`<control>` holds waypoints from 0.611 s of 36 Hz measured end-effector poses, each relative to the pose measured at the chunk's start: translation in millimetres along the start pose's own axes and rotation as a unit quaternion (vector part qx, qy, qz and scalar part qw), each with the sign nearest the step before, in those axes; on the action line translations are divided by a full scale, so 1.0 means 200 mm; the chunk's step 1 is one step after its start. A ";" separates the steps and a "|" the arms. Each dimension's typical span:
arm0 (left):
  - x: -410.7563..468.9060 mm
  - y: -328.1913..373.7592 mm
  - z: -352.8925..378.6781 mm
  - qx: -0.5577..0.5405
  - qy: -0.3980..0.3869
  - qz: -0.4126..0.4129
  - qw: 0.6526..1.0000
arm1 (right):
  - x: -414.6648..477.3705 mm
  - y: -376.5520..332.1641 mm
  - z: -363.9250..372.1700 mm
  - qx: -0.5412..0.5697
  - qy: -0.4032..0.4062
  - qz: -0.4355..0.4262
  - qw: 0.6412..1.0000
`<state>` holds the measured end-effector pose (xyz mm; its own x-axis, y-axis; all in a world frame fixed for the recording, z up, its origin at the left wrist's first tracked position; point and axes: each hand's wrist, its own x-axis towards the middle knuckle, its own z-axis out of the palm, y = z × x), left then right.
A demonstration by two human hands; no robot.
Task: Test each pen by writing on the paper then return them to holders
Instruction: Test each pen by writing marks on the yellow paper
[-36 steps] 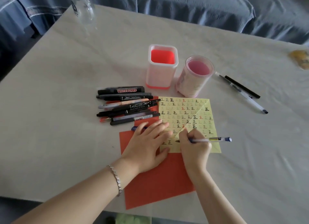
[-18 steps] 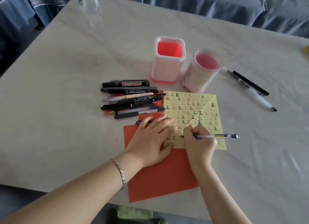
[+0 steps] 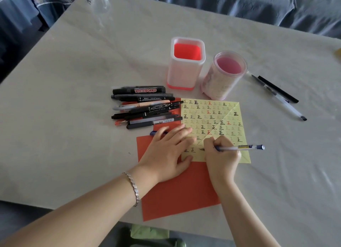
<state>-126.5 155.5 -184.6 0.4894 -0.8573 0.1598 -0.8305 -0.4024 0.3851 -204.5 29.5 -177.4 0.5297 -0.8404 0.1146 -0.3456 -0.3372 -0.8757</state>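
Your right hand [image 3: 222, 154] pinches the pen [image 3: 239, 147], tip on the yellow paper [image 3: 212, 117], while your left hand [image 3: 166, 152] lies spread flat on its edge.

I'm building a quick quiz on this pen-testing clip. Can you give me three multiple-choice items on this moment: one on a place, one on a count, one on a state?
1. Where does the pile of pens lie?
A. Inside the square holder
B. On the table, left of the yellow paper
C. Under the red sheet

2. How many pens lie on the table right of the round holder?
A. Two
B. Five
C. None

3. What is the right hand doing?
A. Resting empty
B. Holding a pen with its tip on the yellow paper
C. Lifting a holder

Answers:
1 B: the pile sits beside the yellow paper.
2 A: two pens lie past the round holder.
3 B: the right hand grips the blue-capped pen, while the left hand lies flat on the paper.
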 end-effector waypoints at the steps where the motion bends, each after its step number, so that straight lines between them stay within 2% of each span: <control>1: 0.00 0.00 0.00 -0.002 0.000 0.000 1.000 | 0.00 0.00 0.00 0.000 -0.002 0.000 1.000; 17: 0.00 -0.01 0.01 0.002 -0.006 0.000 1.000 | 0.00 0.00 0.01 -0.003 0.015 -0.020 1.000; 22: 0.00 0.00 0.00 -0.001 -0.005 0.000 1.000 | 0.00 0.00 0.00 0.022 0.012 -0.003 1.000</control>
<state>-125.6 155.1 -185.6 0.4870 -0.8603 0.1506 -0.8299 -0.4022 0.3865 -204.0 29.5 -177.5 0.5128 -0.8485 0.1311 -0.3080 -0.3243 -0.8944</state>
